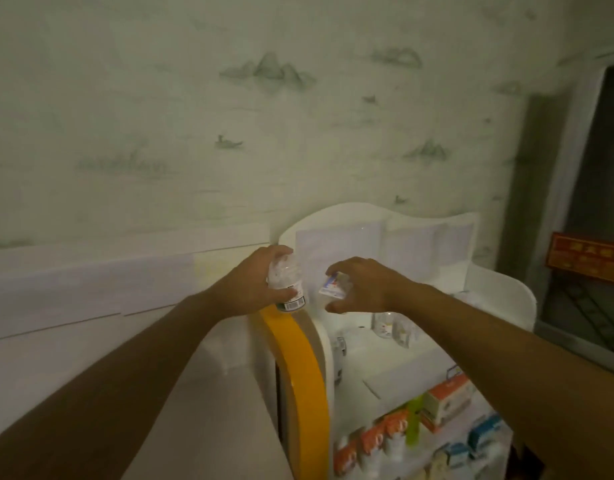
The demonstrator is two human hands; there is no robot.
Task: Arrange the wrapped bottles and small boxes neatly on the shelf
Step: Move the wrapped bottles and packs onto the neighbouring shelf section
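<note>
- The left hand [255, 278] grips a wrapped bottle [286, 287] from above, fingers curled round its crinkled clear wrap; the barcode label sits at the bottle's lower end.
- The bottle is held in the air, tilted, just above the orange edge [295, 379] of the white shelf [485, 285].
- The right hand [362, 285] pinches a small box [333, 287], white with blue and red print, between thumb and curled fingers.
- The box is held in the air over the shelf's upper tier, near the bottle but apart from it.
- On the upper tier, below the right forearm, stand clear wrapped bottles [395, 327], probably two or three; blur hides the count.
- On the lower tier sit orange-and-white boxes [449, 400], a green item [414, 424] and blue-and-white boxes [482, 438], packed close together.
- The shelf stands against a wall [229, 116] with pale green mountain wallpaper.
- At the far right hangs a red sign [589, 258] with yellow print, too blurred to read.
</note>
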